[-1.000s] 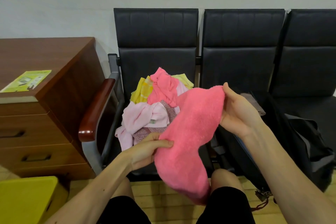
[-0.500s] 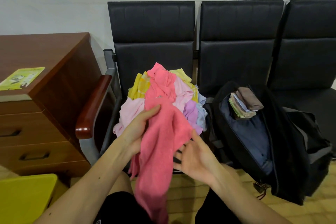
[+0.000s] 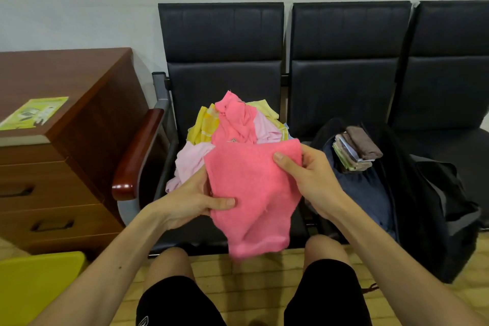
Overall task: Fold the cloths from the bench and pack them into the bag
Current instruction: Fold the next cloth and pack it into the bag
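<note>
Both your left hand [image 3: 190, 201] and right hand [image 3: 309, 180] grip the pink cloth [image 3: 251, 193]; some folded cloths [image 3: 354, 151] sit in the bag [image 3: 436, 219], a pile [image 3: 227, 124] waits.

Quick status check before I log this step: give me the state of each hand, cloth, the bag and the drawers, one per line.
left hand: gripping the pink towel's left edge
right hand: pinching its upper right corner
pink towel: held up, partly folded, lower end hanging
cloth pile: unfolded, heaped on the bench seat
bag: open
folded cloths: stacked inside the bag
drawers: shut
</note>
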